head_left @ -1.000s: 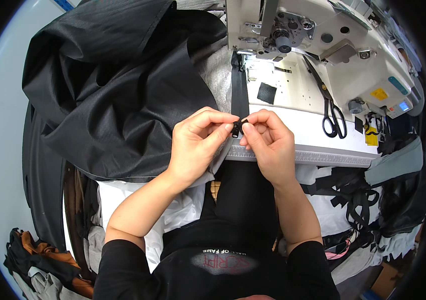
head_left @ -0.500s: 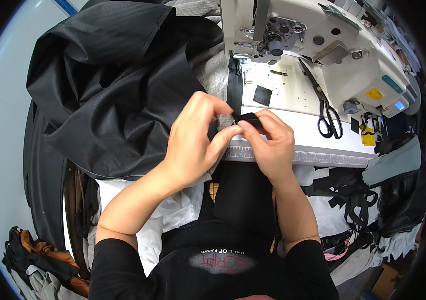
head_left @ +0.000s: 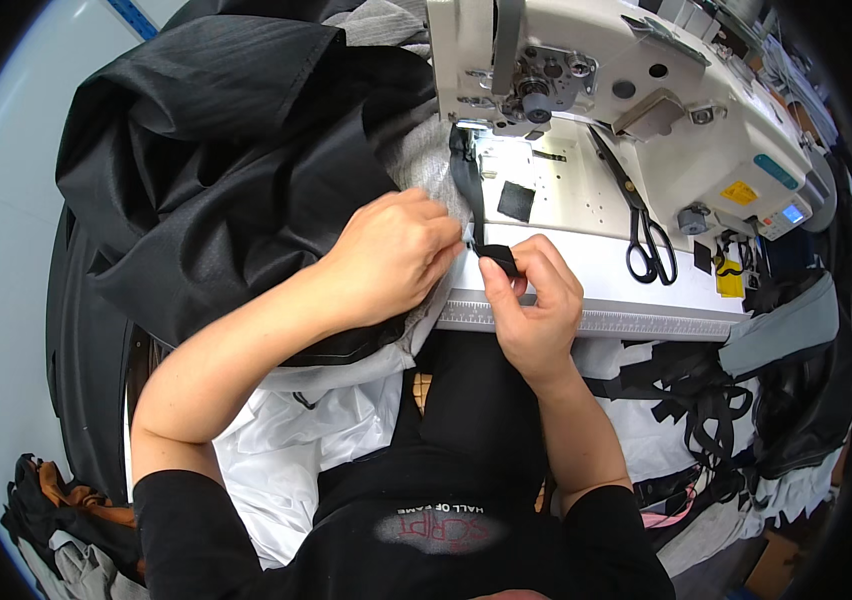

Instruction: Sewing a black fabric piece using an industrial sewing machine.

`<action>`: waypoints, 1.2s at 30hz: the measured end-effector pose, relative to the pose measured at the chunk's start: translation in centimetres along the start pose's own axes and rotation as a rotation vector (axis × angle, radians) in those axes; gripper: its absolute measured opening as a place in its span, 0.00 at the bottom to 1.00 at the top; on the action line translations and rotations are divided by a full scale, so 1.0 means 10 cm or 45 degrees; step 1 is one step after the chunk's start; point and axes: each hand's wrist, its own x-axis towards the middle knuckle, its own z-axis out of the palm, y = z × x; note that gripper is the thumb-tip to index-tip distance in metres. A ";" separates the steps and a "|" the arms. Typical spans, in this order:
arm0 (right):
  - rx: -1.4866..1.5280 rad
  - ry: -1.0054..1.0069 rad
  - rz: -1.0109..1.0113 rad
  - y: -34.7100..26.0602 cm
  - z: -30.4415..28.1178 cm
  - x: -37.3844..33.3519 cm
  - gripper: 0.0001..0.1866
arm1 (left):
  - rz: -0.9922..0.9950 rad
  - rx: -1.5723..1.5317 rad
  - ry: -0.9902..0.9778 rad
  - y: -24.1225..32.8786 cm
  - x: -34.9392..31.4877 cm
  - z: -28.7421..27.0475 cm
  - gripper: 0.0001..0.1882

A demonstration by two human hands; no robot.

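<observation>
We count two hands: one left hand point(head_left: 391, 255) and one right hand point(head_left: 536, 300). We see one black strap point(head_left: 468, 185) and one sewing machine point(head_left: 606, 90). There is one pair of scissors point(head_left: 646, 240) and one small black square patch point(head_left: 516, 201). We see one big heap of black fabric point(head_left: 226, 160), one white cloth point(head_left: 296, 440) and one ruler strip point(head_left: 606, 322).

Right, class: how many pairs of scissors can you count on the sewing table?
1. The scissors lie on the table, right of the hands and beside the sewing machine. Others may be hidden under the fabric.
</observation>
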 end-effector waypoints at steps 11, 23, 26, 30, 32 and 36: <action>-0.023 -0.125 -0.097 0.09 0.16 -0.30 0.07 | -0.304 0.275 0.125 -1.06 0.51 0.71 0.11; -0.024 -0.116 -0.070 0.05 0.17 -0.31 0.07 | -0.513 0.296 0.179 -1.27 0.76 0.81 0.12; -0.017 -0.101 -0.043 0.03 0.21 -0.34 0.06 | -0.748 0.125 0.338 -1.33 0.89 0.85 0.14; -0.017 -0.128 0.015 -0.06 0.26 -0.28 0.07 | -0.952 -0.050 0.454 -1.45 0.91 0.79 0.16; -0.051 -0.105 0.043 -0.07 0.29 -0.25 0.09 | -0.812 -0.034 0.277 -1.46 0.84 0.70 0.18; -0.091 -0.167 0.102 0.07 0.21 -0.22 0.12 | -0.444 0.198 -0.274 -0.90 0.43 0.35 0.14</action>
